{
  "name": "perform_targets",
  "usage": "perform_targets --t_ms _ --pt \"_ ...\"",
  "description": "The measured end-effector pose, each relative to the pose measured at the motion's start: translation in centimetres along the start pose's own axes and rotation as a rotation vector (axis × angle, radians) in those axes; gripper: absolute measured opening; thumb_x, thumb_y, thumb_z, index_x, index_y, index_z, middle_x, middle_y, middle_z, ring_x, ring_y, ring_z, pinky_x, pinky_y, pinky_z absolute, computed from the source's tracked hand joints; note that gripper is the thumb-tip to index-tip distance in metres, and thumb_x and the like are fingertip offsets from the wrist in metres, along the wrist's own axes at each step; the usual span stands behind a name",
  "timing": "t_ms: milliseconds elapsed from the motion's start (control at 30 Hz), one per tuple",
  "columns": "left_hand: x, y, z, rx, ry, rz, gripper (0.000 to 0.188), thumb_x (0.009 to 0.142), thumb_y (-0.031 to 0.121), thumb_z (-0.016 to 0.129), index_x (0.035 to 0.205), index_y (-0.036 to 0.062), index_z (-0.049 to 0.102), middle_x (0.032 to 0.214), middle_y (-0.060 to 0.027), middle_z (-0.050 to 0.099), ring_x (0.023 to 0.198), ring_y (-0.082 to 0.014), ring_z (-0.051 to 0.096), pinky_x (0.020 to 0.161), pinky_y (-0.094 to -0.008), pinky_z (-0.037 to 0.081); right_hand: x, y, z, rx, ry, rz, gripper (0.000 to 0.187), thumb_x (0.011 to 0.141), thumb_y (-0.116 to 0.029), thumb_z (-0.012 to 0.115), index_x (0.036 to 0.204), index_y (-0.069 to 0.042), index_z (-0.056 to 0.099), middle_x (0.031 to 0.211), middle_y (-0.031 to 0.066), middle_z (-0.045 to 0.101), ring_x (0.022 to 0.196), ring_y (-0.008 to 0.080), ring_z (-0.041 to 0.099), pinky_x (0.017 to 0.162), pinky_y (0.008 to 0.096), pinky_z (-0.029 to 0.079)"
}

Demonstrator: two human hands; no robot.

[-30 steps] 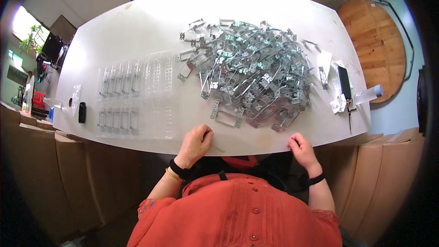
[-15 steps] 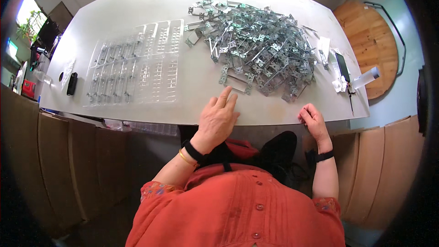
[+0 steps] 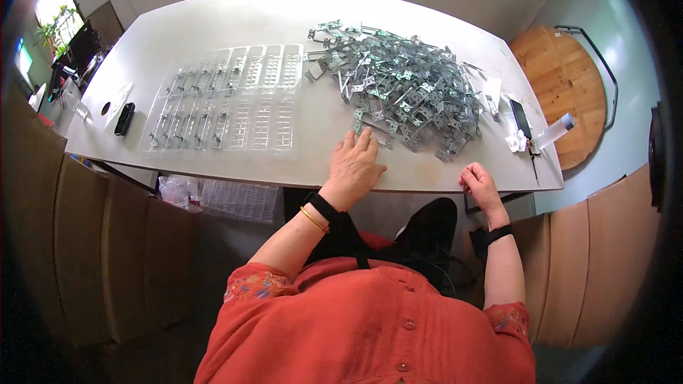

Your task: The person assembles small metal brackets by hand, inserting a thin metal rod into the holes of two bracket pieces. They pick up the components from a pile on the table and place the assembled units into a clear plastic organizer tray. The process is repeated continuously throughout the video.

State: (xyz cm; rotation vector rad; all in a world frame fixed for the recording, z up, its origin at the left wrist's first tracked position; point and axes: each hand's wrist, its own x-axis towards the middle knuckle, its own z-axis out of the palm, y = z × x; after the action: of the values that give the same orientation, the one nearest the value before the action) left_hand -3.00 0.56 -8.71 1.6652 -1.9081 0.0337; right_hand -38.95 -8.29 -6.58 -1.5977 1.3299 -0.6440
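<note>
A large heap of small silvery metal brackets (image 3: 409,92) covers the right half of the white table. My left hand (image 3: 356,163) lies palm down at the heap's near left edge, fingers stretched out. Its fingertips reach a single metal bracket (image 3: 358,120) and partly cover it. My right hand (image 3: 479,183) rests by the table's front edge, to the right, with its fingers curled together; whatever they may hold is hidden. Left of the heap lies a clear plastic tray (image 3: 245,135), with slim metal parts in the slots of its left half.
On the right are white paper (image 3: 492,89), a crumpled tissue (image 3: 516,142), a dark flat device (image 3: 521,118) and a translucent tube (image 3: 556,130). A black object (image 3: 124,119) lies far left. Cardboard boxes (image 3: 569,270) flank me below the table (image 3: 235,14).
My left hand has moved forward and slightly right onto the near bracket. My right hand stays curled at the table's edge. The view has shifted a little.
</note>
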Motion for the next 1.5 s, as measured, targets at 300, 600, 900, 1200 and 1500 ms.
perform_targets --t_ms 300,600,900,1200,1500 --pt "-1.4 0.4 0.0 -0.013 -0.073 -0.025 0.057 0.088 0.033 0.08 0.131 0.0012 0.061 0.133 -0.0177 0.06 0.132 -0.0413 0.052 0.113 -0.0536 0.04 -0.2 0.0 0.1 -0.012 0.019 0.017 0.021 0.109 -0.025 0.061 0.095 -0.01 0.061 0.083 -0.0017 0.064 0.072 0.0072 0.056 0.066 0.025 0.046" --pt "-2.8 0.5 -0.5 -0.104 0.04 -0.01 0.035 0.089 0.022 0.075 0.115 0.0012 0.063 0.122 -0.0201 0.061 0.114 -0.0389 0.059 0.102 -0.0481 0.047 0.0 -0.5 -0.4 -0.069 0.021 0.061 0.021 0.109 -0.026 0.06 0.094 -0.011 0.058 0.084 -0.0017 0.065 0.072 0.0069 0.056 0.064 0.0237 0.044" --pt "-3.2 -1.6 0.5 -0.144 0.118 -0.036 0.047 0.093 0.023 0.074 0.132 -0.0005 0.062 0.15 -0.0233 0.052 0.144 -0.0423 0.046 0.122 -0.0534 0.032 -0.1 -0.6 -0.3 -0.062 0.024 0.087 0.022 0.11 -0.026 0.06 0.095 -0.011 0.057 0.082 -0.002 0.062 0.071 0.006 0.054 0.064 0.0231 0.042" --pt "-3.4 -1.9 0.3 -0.227 0.065 -0.032 0.043 0.095 0.021 0.071 0.131 -0.0007 0.061 0.144 -0.0215 0.056 0.143 -0.0392 0.049 0.126 -0.0549 0.03 0.8 0.1 -1.1 -0.037 -0.029 0.134 0.022 0.111 -0.027 0.059 0.095 -0.012 0.056 0.081 -0.0014 0.062 0.064 0.0049 0.052 0.057 0.0215 0.041" --pt "-3.0 -1.9 -0.5 -0.302 0.12 -0.077 0.042 0.093 0.015 0.071 0.132 0.0008 0.061 0.138 -0.0199 0.059 0.137 -0.0375 0.054 0.124 -0.0534 0.034 1.5 -0.2 -1.0 -0.072 -0.079 0.123 0.021 0.11 -0.025 0.059 0.095 -0.01 0.055 0.079 -0.0009 0.06 0.062 0.005 0.052 0.055 0.0219 0.04"
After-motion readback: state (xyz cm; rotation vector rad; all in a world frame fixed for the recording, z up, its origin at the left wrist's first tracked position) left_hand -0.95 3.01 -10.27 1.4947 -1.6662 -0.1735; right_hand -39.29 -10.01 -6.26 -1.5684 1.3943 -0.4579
